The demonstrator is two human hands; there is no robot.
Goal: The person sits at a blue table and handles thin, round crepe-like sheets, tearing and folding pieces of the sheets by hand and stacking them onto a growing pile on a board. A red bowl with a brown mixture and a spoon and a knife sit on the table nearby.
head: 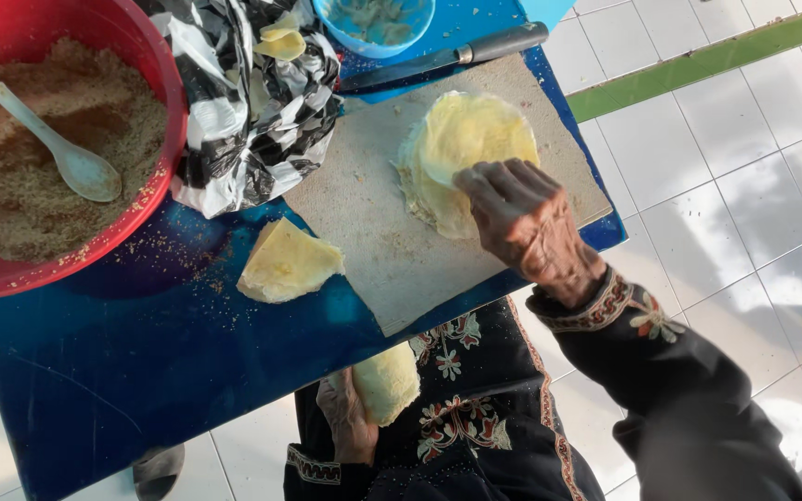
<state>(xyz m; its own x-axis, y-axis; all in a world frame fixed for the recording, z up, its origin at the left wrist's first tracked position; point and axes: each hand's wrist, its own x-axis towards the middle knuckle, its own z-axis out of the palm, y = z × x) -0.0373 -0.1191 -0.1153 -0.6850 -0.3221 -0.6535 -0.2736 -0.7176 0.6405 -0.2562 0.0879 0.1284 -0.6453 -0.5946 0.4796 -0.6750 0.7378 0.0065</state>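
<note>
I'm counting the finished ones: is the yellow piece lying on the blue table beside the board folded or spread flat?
Folded. The yellow piece lies as a wedge with straight creased edges, unlike the round flat stack on the board.

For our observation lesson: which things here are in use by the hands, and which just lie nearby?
In use: right hand on the wrapper stack; left hand holding a roll; board.

Lying nearby: folded wrapper, red bowl, spoon, knife, bag, blue bowl.

Blue table (pixel 141 371) — red bowl (pixel 155 56); board (pixel 373 241); folded wrapper (pixel 288 263).
</note>
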